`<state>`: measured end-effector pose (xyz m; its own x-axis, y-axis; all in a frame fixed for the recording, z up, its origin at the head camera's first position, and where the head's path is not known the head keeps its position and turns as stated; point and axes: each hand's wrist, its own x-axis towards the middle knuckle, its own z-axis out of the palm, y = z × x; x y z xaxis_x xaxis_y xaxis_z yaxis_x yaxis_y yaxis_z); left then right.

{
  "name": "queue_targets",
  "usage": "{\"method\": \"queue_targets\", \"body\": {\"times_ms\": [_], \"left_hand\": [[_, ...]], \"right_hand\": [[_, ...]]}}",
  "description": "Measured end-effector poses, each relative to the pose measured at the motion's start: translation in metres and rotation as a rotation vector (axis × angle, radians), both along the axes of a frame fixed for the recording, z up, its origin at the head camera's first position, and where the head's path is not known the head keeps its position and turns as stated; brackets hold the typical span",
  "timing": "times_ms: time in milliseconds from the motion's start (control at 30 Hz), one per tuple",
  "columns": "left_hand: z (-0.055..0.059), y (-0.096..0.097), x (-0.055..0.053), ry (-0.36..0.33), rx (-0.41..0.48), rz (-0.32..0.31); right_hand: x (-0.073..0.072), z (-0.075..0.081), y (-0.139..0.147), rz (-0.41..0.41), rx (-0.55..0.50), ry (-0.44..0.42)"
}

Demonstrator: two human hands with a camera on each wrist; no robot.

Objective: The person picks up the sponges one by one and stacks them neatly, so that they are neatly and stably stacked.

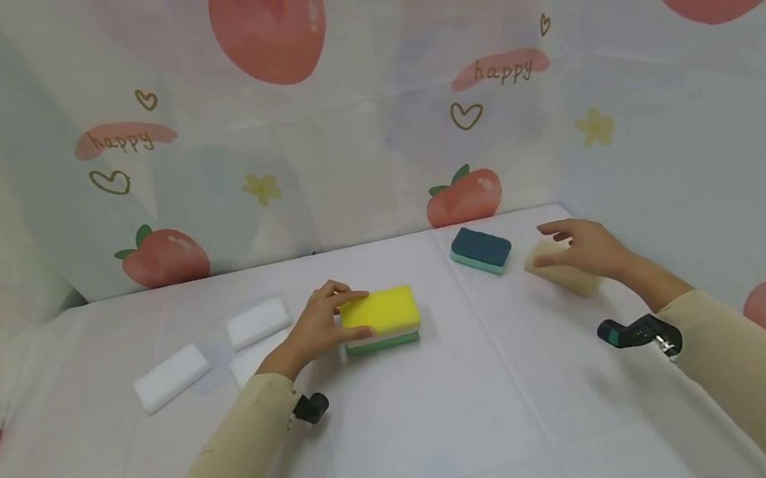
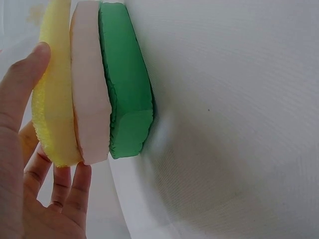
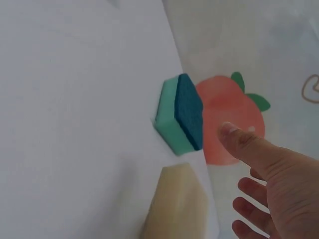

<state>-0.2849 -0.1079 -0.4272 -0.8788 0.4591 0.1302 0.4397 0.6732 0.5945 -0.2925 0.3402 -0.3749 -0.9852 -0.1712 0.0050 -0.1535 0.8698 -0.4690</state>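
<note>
My left hand [image 1: 317, 326] holds a yellow sponge [image 1: 383, 308] by its left end, thumb on the near side and fingers at the far side. Beneath it, in the left wrist view, come a pale pinkish sponge [image 2: 92, 99] and a green sponge [image 2: 127, 84], stacked flat against one another, the green one lowest on the table. My right hand [image 1: 586, 249] hovers over a beige sponge [image 1: 567, 276], its fingers spread apart and nothing between them. In the right wrist view, the beige sponge [image 3: 178, 201] lies on the table apart from the fingers.
A dark blue and teal sponge [image 1: 480, 250] lies at the back right of the white-covered table [image 1: 429, 426]. Several white sponges [image 1: 172, 377] lie on the left, one partly behind my left forearm. A fruit-printed cloth [image 1: 353, 151] hangs behind the table.
</note>
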Motion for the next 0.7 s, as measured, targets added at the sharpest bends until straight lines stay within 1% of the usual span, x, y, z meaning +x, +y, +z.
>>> {"method": "queue_targets", "body": {"times_ms": [100,233,333,500,700], "left_hand": [[0.0,0.0,0.001,-0.01,0.002,0.002],[0.0,0.0,0.001,-0.021,0.005,0.007],[0.0,0.0,0.002,-0.021,0.007,0.008],[0.0,-0.001,0.002,-0.009,0.011,0.005],[0.001,0.0,0.002,-0.003,0.015,-0.008]], "right_hand": [[0.001,-0.004,0.015,-0.035,0.011,-0.014],[0.003,-0.012,0.03,-0.08,-0.002,-0.04],[0.003,-0.018,0.038,-0.098,-0.005,-0.064],[0.0,-0.029,0.046,-0.092,-0.002,-0.075],[0.001,-0.042,0.053,-0.082,0.003,-0.058]]}}
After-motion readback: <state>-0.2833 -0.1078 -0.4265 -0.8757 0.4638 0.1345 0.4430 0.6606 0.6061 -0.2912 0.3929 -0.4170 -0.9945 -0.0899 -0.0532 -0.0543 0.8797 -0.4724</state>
